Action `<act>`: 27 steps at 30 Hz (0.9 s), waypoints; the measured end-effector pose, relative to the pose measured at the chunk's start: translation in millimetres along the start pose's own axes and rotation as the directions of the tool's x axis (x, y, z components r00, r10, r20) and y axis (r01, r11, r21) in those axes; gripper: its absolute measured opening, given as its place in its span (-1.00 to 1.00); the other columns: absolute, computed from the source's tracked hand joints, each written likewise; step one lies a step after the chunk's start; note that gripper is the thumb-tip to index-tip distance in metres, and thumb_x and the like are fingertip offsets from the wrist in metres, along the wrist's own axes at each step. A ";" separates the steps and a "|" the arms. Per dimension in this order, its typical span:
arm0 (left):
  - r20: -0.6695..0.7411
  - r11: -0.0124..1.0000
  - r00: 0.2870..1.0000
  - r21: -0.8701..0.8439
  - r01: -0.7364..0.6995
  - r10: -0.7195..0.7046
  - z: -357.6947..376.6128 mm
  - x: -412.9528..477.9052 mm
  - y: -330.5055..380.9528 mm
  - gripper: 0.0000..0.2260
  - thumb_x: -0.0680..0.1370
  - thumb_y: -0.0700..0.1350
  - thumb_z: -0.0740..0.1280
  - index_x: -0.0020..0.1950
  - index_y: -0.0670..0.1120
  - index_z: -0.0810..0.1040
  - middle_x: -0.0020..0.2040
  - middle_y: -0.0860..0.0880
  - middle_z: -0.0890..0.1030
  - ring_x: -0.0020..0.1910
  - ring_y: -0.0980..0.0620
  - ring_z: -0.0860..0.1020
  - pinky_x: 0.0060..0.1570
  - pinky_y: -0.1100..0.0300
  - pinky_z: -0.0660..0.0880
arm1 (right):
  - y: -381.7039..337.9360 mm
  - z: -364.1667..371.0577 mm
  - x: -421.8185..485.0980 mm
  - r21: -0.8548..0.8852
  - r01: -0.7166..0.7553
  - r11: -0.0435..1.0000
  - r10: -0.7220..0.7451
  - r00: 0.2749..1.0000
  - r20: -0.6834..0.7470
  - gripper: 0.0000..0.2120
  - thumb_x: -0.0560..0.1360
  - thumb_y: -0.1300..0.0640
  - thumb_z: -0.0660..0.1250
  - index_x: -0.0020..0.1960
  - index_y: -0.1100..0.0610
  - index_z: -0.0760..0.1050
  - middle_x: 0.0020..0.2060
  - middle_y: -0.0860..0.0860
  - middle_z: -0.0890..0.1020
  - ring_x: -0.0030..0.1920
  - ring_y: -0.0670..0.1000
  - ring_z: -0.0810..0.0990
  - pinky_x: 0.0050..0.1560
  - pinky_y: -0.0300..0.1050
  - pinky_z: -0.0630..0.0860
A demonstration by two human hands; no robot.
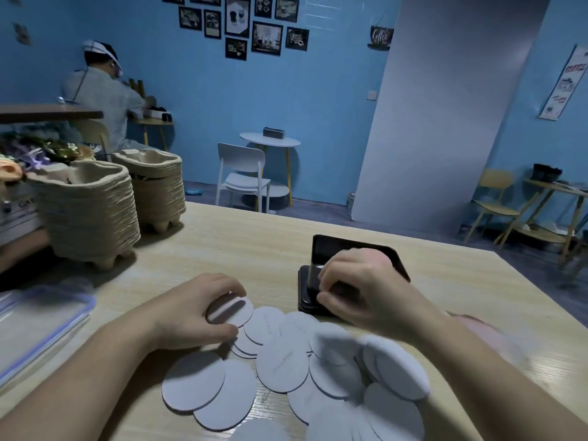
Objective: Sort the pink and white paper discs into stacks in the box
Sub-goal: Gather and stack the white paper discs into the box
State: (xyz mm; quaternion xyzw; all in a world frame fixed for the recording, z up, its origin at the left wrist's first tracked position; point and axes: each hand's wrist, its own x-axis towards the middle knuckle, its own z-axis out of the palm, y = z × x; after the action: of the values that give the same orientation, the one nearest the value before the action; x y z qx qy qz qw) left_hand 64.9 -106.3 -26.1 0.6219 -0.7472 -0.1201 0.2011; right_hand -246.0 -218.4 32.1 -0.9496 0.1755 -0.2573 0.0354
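Left hand (pixel 194 310) curls round a few gathered discs (pixel 230 311) at the edge of the loose pile (pixel 283 361) on the table (pixel 238 243) — likely squaring a stack — right hand (pixel 359 288) bent-fingered at the open black box (pixel 350 246), grip there unclear.

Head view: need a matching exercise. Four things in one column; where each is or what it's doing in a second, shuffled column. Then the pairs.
Things
1. left hand
2. right hand
3. pulp tray stacks
4. clear zip bag

Place or state
A. lying flat at the near-left edge of the table
B. at the open black box, fingers curled
C. gripping a small stack of discs
D. standing at the table's back left

Pairs: 1-C, 2-B, 3-D, 4-A
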 end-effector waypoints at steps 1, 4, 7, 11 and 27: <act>0.012 1.000 1.000 -0.007 0.015 -0.015 -0.8 -0.5 -0.4 -0.49 0.39 0.29 0.40 0.31 0.24 0.46 0.22 0.33 0.48 0.26 0.35 0.40 0.29 0.22 0.43 | -7.1 7.7 -1.2 0.020 0.043 0.999 -0.044 0.998 0.041 -0.89 0.54 0.01 0.44 -0.09 0.03 0.59 -0.09 -0.08 0.63 -0.04 0.00 0.60 -0.05 0.01 0.55; 0.021 0.998 0.998 -0.026 0.052 -0.051 -1.9 -2.1 -0.7 -0.47 0.37 0.25 0.44 0.32 0.26 0.45 0.24 0.32 0.49 0.26 0.32 0.43 0.29 0.17 0.46 | -21.0 23.2 -4.8 0.122 0.061 0.991 -0.083 0.978 0.190 -0.82 0.55 -0.06 0.46 0.05 0.03 0.59 0.02 -0.06 0.63 0.06 -0.02 0.60 0.02 0.01 0.55; 0.013 0.997 0.998 -0.048 0.064 -0.063 -2.4 -2.7 1.3 -0.48 0.35 0.23 0.43 0.30 0.24 0.48 0.21 0.30 0.51 0.23 0.29 0.48 0.27 0.14 0.49 | -22.4 35.4 -12.3 0.191 0.037 0.981 -0.099 0.940 0.326 -0.60 0.49 -0.19 0.51 0.23 -0.02 0.56 0.22 -0.10 0.58 0.26 -0.08 0.55 0.24 -0.01 0.52; 0.007 0.996 0.998 -0.064 0.055 -0.055 -2.9 -2.4 1.7 -0.45 0.33 0.18 0.41 0.32 0.19 0.48 0.21 0.29 0.52 0.23 0.29 0.47 0.27 0.20 0.47 | -21.1 42.5 -20.6 0.235 -0.006 0.972 -0.088 0.919 0.385 -0.39 0.44 -0.28 0.53 0.40 -0.09 0.50 0.42 -0.17 0.48 0.45 -0.18 0.40 0.42 -0.10 0.40; -0.220 0.979 0.974 -0.182 -0.093 0.052 5.7 6.6 23.0 -0.62 0.40 0.08 0.49 0.21 0.16 0.56 0.12 0.23 0.61 0.16 0.12 0.60 0.11 0.14 0.57 | -12.9 44.8 -30.7 0.168 -0.002 0.986 -0.018 0.993 0.117 -0.55 0.49 -0.24 0.49 0.22 0.03 0.58 0.24 -0.06 0.66 0.23 -0.09 0.63 0.13 -0.07 0.60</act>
State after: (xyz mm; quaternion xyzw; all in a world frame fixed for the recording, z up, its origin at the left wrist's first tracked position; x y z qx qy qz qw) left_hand 41.1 -108.6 -20.3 0.5812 -0.7285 -0.1160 0.3435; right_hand -244.3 -196.5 -19.2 -0.9575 0.1470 -0.2149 0.1243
